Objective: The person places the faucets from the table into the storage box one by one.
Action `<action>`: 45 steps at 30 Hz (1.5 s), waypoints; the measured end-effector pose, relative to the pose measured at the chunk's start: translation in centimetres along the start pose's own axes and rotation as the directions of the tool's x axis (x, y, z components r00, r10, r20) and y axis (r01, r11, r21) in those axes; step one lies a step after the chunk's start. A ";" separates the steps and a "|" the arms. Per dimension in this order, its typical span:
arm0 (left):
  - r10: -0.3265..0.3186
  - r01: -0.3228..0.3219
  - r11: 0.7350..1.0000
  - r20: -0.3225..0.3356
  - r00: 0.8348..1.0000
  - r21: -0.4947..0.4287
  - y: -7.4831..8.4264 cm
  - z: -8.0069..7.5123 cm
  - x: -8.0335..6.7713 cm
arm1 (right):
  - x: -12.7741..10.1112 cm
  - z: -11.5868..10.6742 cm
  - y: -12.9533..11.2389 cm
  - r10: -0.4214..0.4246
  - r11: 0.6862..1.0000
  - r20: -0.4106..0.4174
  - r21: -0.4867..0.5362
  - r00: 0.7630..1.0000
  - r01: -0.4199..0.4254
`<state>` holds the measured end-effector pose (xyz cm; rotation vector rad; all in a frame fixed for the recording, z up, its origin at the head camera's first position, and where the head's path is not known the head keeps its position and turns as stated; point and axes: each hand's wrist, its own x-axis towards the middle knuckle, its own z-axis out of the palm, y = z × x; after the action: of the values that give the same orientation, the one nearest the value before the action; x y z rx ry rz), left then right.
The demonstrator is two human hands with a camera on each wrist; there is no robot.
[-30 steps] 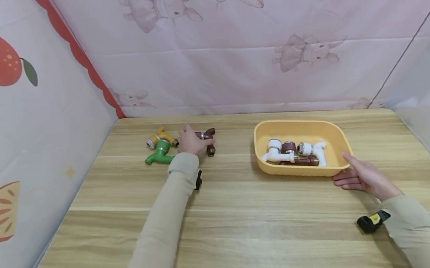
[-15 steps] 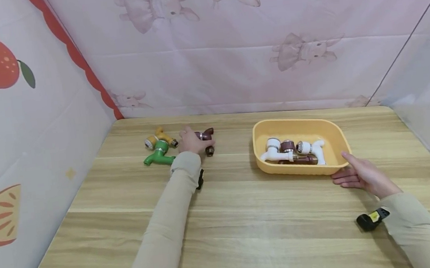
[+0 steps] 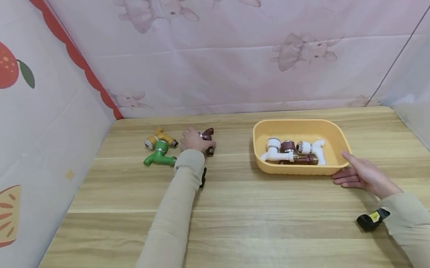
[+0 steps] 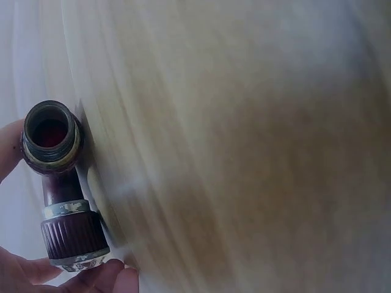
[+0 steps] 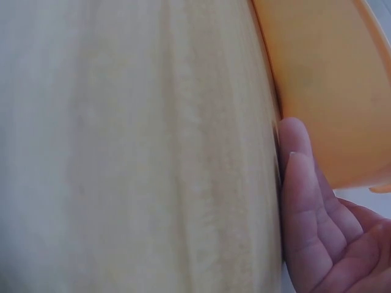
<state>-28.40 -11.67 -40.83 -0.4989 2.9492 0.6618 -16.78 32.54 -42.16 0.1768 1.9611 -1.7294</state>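
In the head view my left hand (image 3: 194,141) holds a dark brown plastic tap (image 3: 208,136) on the table at the back left, partly hidden by the hand. The left wrist view shows the thumb beside the threaded end of this brown tap (image 4: 74,235) and the fingers around its ribbed knob. At the right, my right hand (image 3: 369,176) holds the near right corner of a yellow plastic basin (image 3: 301,170), thumb on the rim and fingers low against the outer wall. Inside lie two white taps (image 3: 280,155) and a brown tap (image 3: 288,145).
Left of my left hand, a yellow tap (image 3: 160,137) and a green tap (image 3: 159,156) lie close together on the wooden table (image 3: 256,225). Printed cloth walls (image 3: 208,73) border the table at the back and both sides.
My left hand has shifted slightly to the right around the brown tap, covering more of it. The right hand keeps its hold on the basin. The view has shifted slightly.
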 end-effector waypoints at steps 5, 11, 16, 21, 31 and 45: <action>-0.008 0.008 1.000 -0.002 1.000 -0.002 0.1 0.3 0.4 | 0.0 0.1 0.1 -0.005 1.000 0.000 -0.002 1.000 0.005; 0.016 -0.016 1.000 0.014 1.000 0.012 0.2 0.4 0.6 | 0.0 0.0 0.1 0.002 1.000 -0.007 -0.004 1.000 -0.002; 0.037 -0.037 0.999 0.029 0.999 0.010 0.2 0.6 0.7 | 0.0 0.0 0.0 0.008 1.000 -0.008 -0.010 1.000 -0.008; 0.038 -0.038 0.999 0.034 0.999 -0.009 0.3 0.8 1.1 | -0.1 0.1 0.0 0.012 1.000 -0.005 -0.006 1.000 -0.012; 0.035 -0.034 0.998 0.040 0.999 -0.045 0.4 0.6 1.0 | -0.1 0.0 0.0 0.002 1.000 -0.005 -0.005 1.000 -0.002; 0.075 -0.075 0.995 -0.010 0.997 -0.071 0.4 0.0 0.9 | 0.3 -0.3 -0.3 0.008 1.000 0.002 -0.017 1.000 -0.008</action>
<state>-29.34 -11.59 -40.85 -0.3983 2.9725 0.7780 -17.24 32.70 -41.99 0.1773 1.9706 -1.7066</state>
